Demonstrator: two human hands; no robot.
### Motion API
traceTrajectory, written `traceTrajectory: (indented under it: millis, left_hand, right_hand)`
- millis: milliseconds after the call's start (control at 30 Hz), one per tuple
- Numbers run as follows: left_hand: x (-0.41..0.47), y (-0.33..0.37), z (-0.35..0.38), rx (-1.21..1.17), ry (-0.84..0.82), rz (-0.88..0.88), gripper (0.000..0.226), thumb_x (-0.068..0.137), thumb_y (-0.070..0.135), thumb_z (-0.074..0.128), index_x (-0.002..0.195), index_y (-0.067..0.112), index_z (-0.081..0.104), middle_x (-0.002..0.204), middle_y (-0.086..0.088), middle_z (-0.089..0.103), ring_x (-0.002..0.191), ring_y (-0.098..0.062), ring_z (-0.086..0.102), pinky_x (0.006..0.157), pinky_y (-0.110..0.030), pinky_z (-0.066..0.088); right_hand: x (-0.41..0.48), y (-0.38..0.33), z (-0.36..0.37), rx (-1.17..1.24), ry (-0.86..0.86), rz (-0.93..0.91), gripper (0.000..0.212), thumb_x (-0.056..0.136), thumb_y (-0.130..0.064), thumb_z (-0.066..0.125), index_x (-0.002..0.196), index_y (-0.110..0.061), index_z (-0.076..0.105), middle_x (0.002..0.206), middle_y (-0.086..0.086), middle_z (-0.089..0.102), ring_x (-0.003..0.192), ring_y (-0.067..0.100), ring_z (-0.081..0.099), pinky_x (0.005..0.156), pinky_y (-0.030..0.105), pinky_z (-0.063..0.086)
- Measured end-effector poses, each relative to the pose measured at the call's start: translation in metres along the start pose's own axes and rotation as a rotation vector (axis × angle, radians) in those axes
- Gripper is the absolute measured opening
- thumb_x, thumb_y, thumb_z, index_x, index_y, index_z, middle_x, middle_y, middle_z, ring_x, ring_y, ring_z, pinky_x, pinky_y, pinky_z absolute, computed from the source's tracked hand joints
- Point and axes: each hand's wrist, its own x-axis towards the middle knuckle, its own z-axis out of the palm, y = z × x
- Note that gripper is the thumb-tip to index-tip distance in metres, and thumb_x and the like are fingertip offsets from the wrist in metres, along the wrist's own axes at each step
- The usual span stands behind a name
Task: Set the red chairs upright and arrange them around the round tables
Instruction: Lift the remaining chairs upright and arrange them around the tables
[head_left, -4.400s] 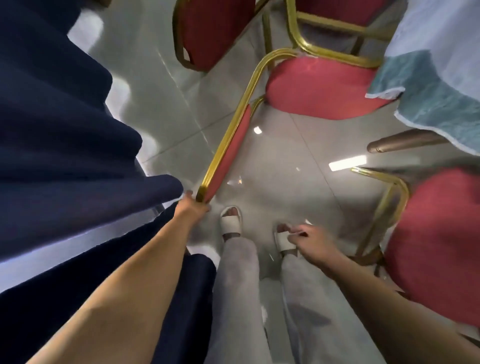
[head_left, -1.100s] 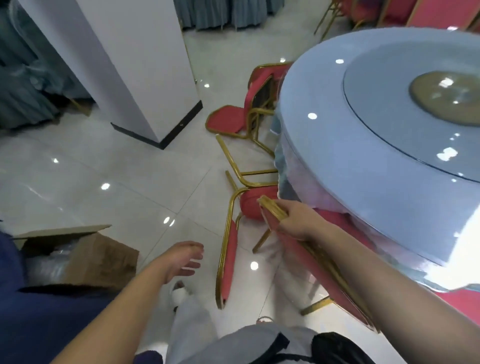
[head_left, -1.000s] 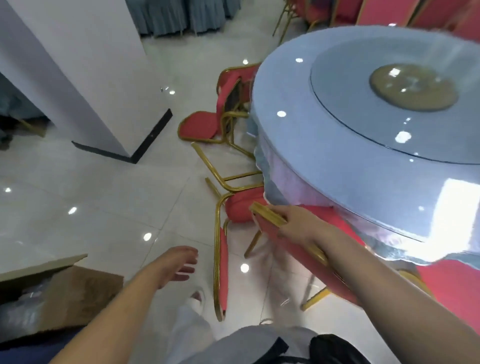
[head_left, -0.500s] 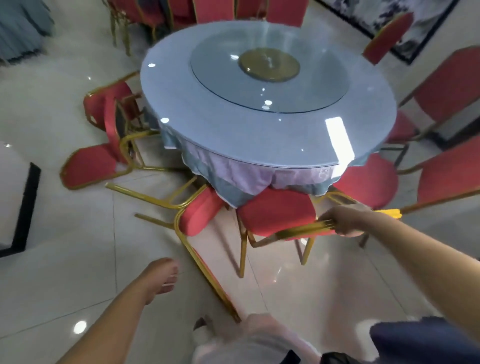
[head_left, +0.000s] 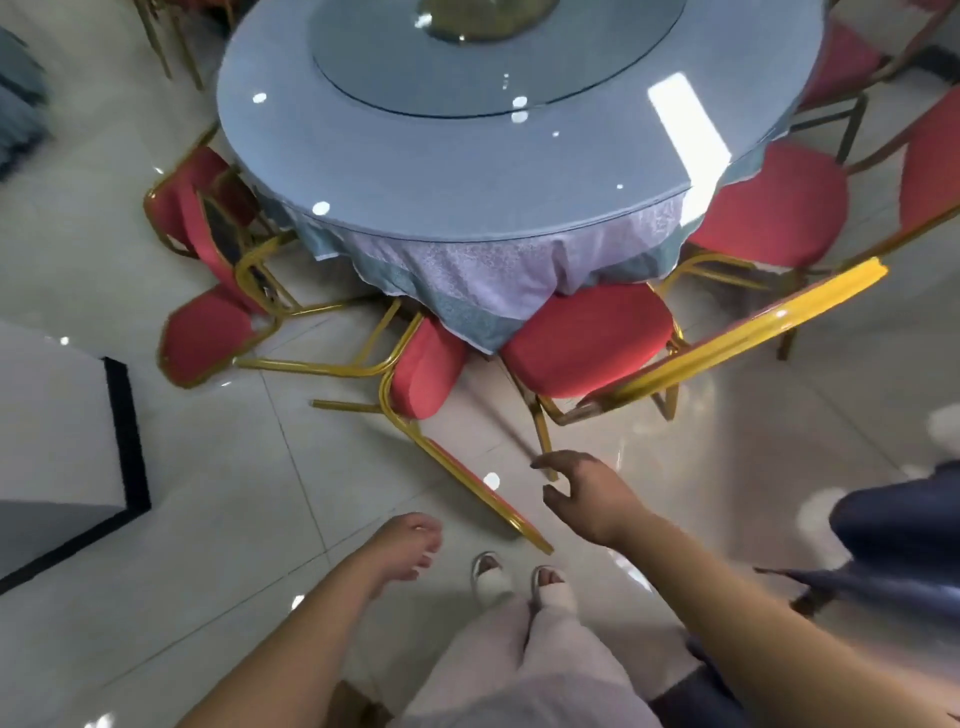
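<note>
A round table (head_left: 467, 171) with a blue cloth and glass turntable fills the top. An upright red chair (head_left: 587, 338) with a gold frame stands at its near edge, seat tucked under the cloth. Left of it a red chair (head_left: 426, 369) lies tipped on its side, its gold backrest frame reaching toward my feet. Another tipped chair (head_left: 202, 332) lies further left. My right hand (head_left: 587, 493) hovers free with loosely spread fingers, just above the fallen chair's backrest. My left hand (head_left: 405, 545) hangs relaxed and holds nothing.
More upright red chairs (head_left: 779, 208) stand on the table's right side. A white pillar with a black base (head_left: 119, 441) stands at left. Dark blue cloth (head_left: 893, 530) shows at the right edge. My sandalled feet (head_left: 519, 577) stand on glossy tiles.
My right hand has let go of the upright chair's backrest and dropped toward the fallen chair. The view has tilted down and closer to the table.
</note>
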Motion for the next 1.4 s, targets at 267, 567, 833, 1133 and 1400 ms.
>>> traceTrajectory:
  millis: [267, 567, 833, 1133, 1400]
  left_hand:
    - [0.059, -0.035, 0.027, 0.391, -0.076, 0.088, 0.034, 0.085, 0.021, 0.065, 0.119, 0.017, 0.065, 0.117, -0.005, 0.066, 0.098, -0.019, 0.061, 0.075, -0.026, 0.048]
    - [0.212, -0.07, 0.071, 1.081, -0.074, 0.349, 0.063, 0.083, 0.023, 0.058, 0.143, 0.022, 0.041, 0.141, -0.011, 0.046, 0.129, -0.032, 0.044, 0.105, -0.041, 0.039]
    - [0.352, -0.059, 0.154, 1.481, -0.062, 0.718, 0.047, 0.088, 0.008, 0.049, 0.133, 0.02, 0.047, 0.136, -0.011, 0.052, 0.131, -0.033, 0.041, 0.109, -0.051, 0.028]
    - [0.351, -0.038, 0.133, 1.818, -0.173, 0.657, 0.037, 0.095, 0.004, 0.048, 0.129, 0.014, 0.061, 0.129, -0.011, 0.063, 0.12, -0.036, 0.058, 0.104, -0.063, 0.038]
    - [0.244, -0.016, -0.013, 1.605, -0.236, 0.889, 0.028, 0.082, 0.017, 0.057, 0.107, 0.026, 0.065, 0.102, 0.001, 0.07, 0.099, -0.025, 0.066, 0.073, -0.03, 0.041]
  right_hand:
    - [-0.041, 0.047, 0.102, 0.362, -0.165, 0.507, 0.025, 0.092, -0.029, 0.065, 0.116, -0.03, 0.068, 0.12, -0.003, 0.065, 0.093, 0.008, 0.057, 0.075, 0.017, 0.041]
    - [-0.017, 0.107, 0.224, 0.561, -0.204, 0.911, 0.018, 0.091, -0.028, 0.064, 0.108, -0.031, 0.066, 0.116, 0.003, 0.064, 0.103, 0.022, 0.06, 0.095, 0.038, 0.049]
    - [0.032, 0.157, 0.295, 0.63, -0.147, 0.979, 0.016, 0.089, -0.028, 0.062, 0.099, -0.041, 0.063, 0.105, -0.006, 0.067, 0.088, 0.01, 0.062, 0.065, 0.024, 0.048]
    - [0.078, 0.15, 0.249, 0.531, -0.075, 1.017, 0.024, 0.083, -0.028, 0.064, 0.107, -0.026, 0.065, 0.11, 0.005, 0.067, 0.09, 0.018, 0.062, 0.077, 0.029, 0.053]
    - [0.072, 0.057, 0.223, 0.145, -0.537, 0.665, 0.122, 0.067, -0.041, 0.086, 0.154, -0.045, 0.0, 0.165, -0.002, 0.005, 0.147, 0.037, 0.021, 0.115, 0.06, 0.026]
